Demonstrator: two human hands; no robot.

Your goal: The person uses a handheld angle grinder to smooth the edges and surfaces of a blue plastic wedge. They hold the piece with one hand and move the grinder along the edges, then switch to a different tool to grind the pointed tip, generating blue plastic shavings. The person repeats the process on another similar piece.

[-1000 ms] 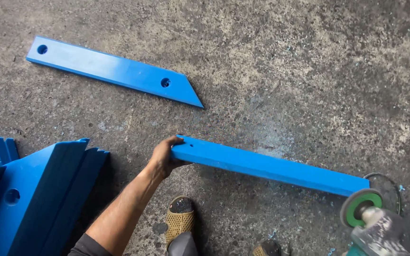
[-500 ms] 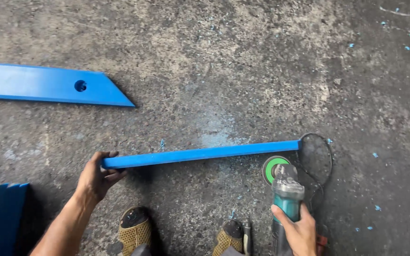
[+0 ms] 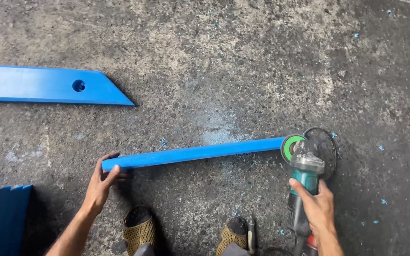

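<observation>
A long blue bar point(image 3: 193, 153) stands on its edge across the concrete floor. My left hand point(image 3: 101, 181) grips its left end. My right hand point(image 3: 313, 201) holds a teal angle grinder point(image 3: 303, 170) by its body. The grinder's green disc point(image 3: 291, 146) sits against the bar's right end, with the dark guard just right of it.
A flat blue plate point(image 3: 48, 86) with a hole and a slanted end lies at the upper left. A stack of blue plates point(image 3: 1, 215) sits at the lower left corner. My two shoes point(image 3: 138, 230) are at the bottom edge. Blue chips dot the floor point(image 3: 262, 57).
The view has shifted right and closer. My right hand brought the grinder up to the bar's right end. The bar was turned onto its edge, my left hand still on its left end.
</observation>
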